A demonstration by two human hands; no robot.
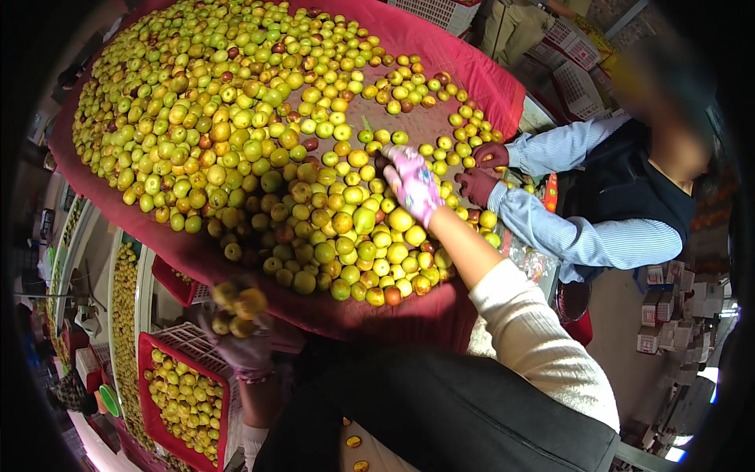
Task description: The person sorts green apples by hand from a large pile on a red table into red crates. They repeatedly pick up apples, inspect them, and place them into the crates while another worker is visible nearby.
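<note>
My left hand [240, 345], in a pale glove and blurred, holds several yellow-brown jujubes [239, 308] beside the table's near edge. Just below it stands a red and white plastic crate [143, 383] with yellow-green jujubes [184, 407] inside. My right hand [411, 182], wearing a pink patterned glove, is palm down among the fruit on the red cloth-covered table [377, 23]. Its fingertips rest by a dark spot and some yellow jujubes [358, 158]; what lies under the fingers is hidden. A broad heap of green, yellow and reddish jujubes [194, 118] spreads over the far left.
Across to the right, a co-worker [625, 194] in maroon gloves [476, 186] handles fruit at the table's end. A conveyor channel of jujubes [125, 307] runs along the left. Stacked crates [666, 307] stand at the right, and more crates [569, 76] at the upper right.
</note>
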